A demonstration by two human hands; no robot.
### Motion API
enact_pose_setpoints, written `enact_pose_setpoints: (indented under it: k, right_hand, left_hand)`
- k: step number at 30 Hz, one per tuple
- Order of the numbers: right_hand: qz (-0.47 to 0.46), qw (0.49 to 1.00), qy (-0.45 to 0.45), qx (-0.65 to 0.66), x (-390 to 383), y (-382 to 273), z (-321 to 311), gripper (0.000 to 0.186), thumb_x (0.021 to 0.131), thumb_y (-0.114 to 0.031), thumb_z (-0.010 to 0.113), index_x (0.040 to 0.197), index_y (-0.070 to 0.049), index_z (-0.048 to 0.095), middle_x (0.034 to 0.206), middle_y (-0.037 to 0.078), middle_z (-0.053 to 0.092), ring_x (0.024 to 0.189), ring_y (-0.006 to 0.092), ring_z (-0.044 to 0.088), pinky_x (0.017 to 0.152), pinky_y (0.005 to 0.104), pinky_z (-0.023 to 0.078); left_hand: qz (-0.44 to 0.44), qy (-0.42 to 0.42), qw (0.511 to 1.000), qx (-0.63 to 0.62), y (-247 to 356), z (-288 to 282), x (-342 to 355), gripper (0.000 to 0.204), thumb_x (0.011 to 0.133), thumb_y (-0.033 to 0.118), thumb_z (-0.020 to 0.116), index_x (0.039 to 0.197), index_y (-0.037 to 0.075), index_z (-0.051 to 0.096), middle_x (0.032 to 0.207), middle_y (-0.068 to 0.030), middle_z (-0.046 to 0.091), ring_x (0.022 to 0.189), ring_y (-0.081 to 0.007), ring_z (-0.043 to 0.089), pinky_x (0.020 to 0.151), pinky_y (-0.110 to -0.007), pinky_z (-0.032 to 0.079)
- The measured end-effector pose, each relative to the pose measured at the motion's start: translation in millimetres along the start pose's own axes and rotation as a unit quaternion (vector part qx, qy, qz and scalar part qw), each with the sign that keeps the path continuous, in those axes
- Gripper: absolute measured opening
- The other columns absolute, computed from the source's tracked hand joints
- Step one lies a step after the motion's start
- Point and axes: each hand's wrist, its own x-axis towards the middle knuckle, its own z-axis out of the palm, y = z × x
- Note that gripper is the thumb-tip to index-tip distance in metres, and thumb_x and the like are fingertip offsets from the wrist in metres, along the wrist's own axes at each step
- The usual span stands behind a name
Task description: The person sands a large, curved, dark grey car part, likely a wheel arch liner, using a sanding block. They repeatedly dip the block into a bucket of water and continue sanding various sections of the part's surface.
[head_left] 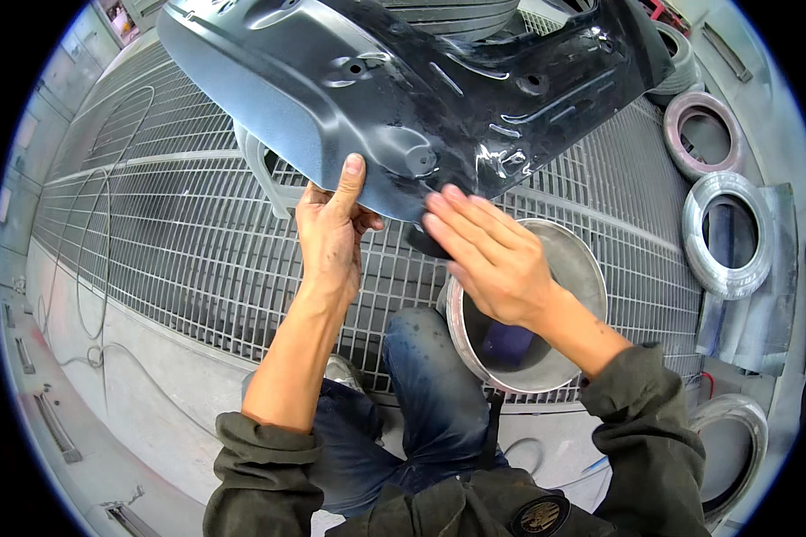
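A large black car fender (381,116), glossy and wet-looking on its right part, slants across the upper middle. My left hand (331,224) grips its near edge, thumb on top and fingers curled beneath. At the lower corner of the panel, my right hand (488,251) lies with its fingers stretched side by side, slightly blurred. A dark, thin piece (428,240), perhaps abrasive paper, shows under those fingers; its kind is not plain. Below my right hand and wrist stands a round metal bucket (593,268) with a purple-blue object (508,345) inside.
Metal grating (188,259) covers the floor ahead. A grey support leg (260,170) shows under the panel's left side. Several tires and rings, including a silver-grey tire (690,242), line the right side. A thin hose (81,242) loops on the left.
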Motion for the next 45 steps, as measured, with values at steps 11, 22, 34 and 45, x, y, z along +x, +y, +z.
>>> enact_pose_setpoints:
  k: [11,22,34,45]
  right_hand:
    - [0.035,0.998,0.016,-0.059,-1.8,5.6,1.8,0.057,0.09,-0.018,0.069,0.142,0.001,0.056,0.149,0.017,0.055,0.143,0.0305,0.049,0.118,0.0457,0.039]
    - [0.135,0.982,0.062,-0.114,15.2,-6.6,14.5,0.063,0.091,-0.023,0.066,0.142,0.009,0.052,0.15,0.025,0.051,0.146,0.0364,0.042,0.122,0.0531,0.027]
    - [0.163,0.971,0.118,-0.129,42.3,-2.2,20.0,0.051,0.092,-0.015,0.064,0.137,0.007,0.057,0.142,0.021,0.059,0.14,0.0348,0.048,0.119,0.053,0.031]
    - [0.596,0.791,-0.012,0.14,-194.2,24.1,28.8,0.042,0.107,-0.032,0.049,0.109,0.005,0.07,0.11,0.026,0.069,0.106,0.0419,0.066,0.093,0.0436,0.051]
  left_hand:
    - [-0.007,-0.006,1.0,0.005,0.3,-1.3,5.2,0.039,0.099,0.035,0.071,0.117,0.003,0.062,0.088,-0.0034,0.071,0.064,-0.0096,0.065,0.056,-0.023,0.054]
    - [-0.006,-0.001,1.0,0.005,1.8,3.6,-1.0,0.04,0.097,0.035,0.074,0.116,0.002,0.062,0.089,-0.0032,0.071,0.066,-0.0087,0.065,0.057,-0.023,0.053]
    - [-0.008,-0.005,1.0,-0.007,3.8,3.5,3.3,0.037,0.097,0.034,0.073,0.117,0.005,0.061,0.086,0.0007,0.068,0.064,-0.0058,0.062,0.055,-0.021,0.052]
    - [-0.012,0.01,0.999,0.033,-3.0,-4.0,-3.7,0.04,0.095,0.033,0.076,0.115,0.003,0.059,0.092,-0.0024,0.067,0.075,-0.0085,0.063,0.064,-0.023,0.051]
